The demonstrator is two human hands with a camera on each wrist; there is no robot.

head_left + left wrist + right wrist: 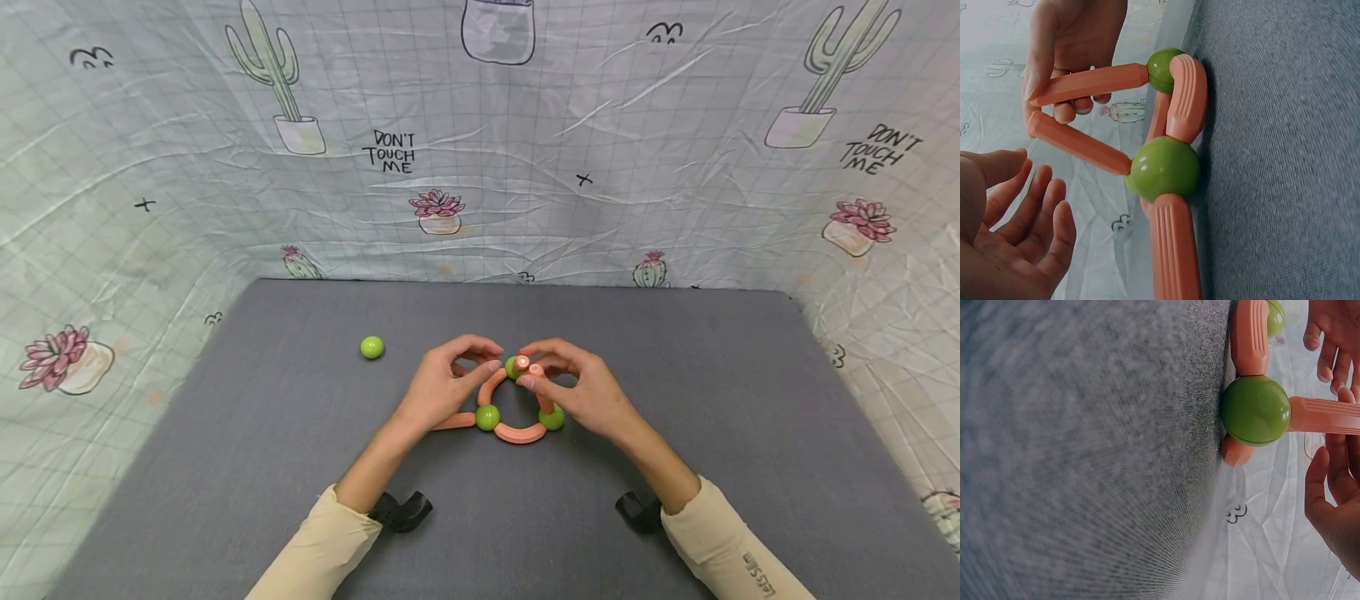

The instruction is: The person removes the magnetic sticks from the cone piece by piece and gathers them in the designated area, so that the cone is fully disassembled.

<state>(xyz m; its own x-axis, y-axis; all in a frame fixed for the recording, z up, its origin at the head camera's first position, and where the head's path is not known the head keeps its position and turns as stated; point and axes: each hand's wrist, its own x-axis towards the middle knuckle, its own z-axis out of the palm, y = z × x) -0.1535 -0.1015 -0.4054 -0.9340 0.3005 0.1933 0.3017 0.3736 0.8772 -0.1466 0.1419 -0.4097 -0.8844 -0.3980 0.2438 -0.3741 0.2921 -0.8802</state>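
Observation:
On the grey surface lies a ring of green balls joined by curved orange rods, such as the front curved rod and the left curved rod. The balls are at left, right and back. My right hand pinches the upper end of a straight orange rod rising from the right ball. A second raised rod leans from the back ball, its end close to those fingertips. My left hand, fingers loosely spread, hovers beside the rods, apart from them in the left wrist view.
Another orange rod extends left from the left ball, partly under my left forearm. A loose green ball lies farther back on the left. Behind the grey table hangs a printed cloth with cactus drawings.

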